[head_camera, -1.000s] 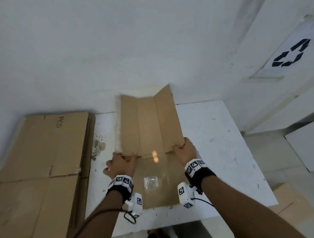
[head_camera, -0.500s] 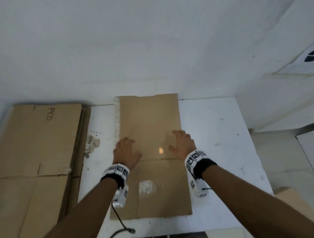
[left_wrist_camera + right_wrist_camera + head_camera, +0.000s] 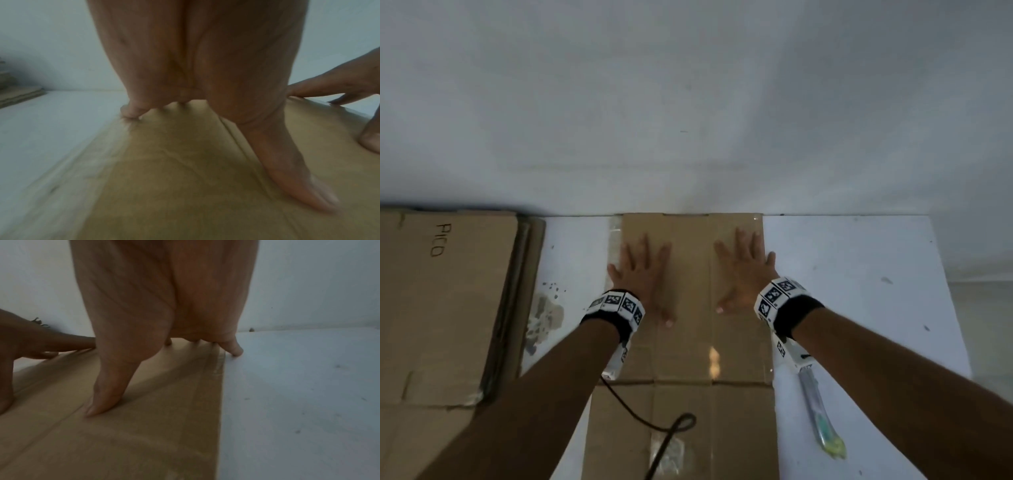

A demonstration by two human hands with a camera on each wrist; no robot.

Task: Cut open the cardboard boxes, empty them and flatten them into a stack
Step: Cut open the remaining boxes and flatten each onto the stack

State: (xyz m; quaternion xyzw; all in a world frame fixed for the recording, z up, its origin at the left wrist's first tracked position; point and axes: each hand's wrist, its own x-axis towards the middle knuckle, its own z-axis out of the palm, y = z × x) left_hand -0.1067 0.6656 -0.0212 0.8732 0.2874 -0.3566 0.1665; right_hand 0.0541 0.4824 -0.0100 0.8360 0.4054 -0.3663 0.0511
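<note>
One flattened brown cardboard box (image 3: 685, 377) lies on the white table (image 3: 859, 274), its far edge against the white wall (image 3: 688, 102). Two hands press it, fingers spread wide: left hand (image 3: 642, 277), right hand (image 3: 743, 274). Left of the box sits one stack of flat brown cardboard sheets (image 3: 441, 301); right of it, one pale-handled knife (image 3: 822, 418).

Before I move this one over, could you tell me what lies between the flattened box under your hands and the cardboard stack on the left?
Only bare white table, with a patch of chipped paint, separates the flattened box from the cardboard stack; the head view shows it.
</note>
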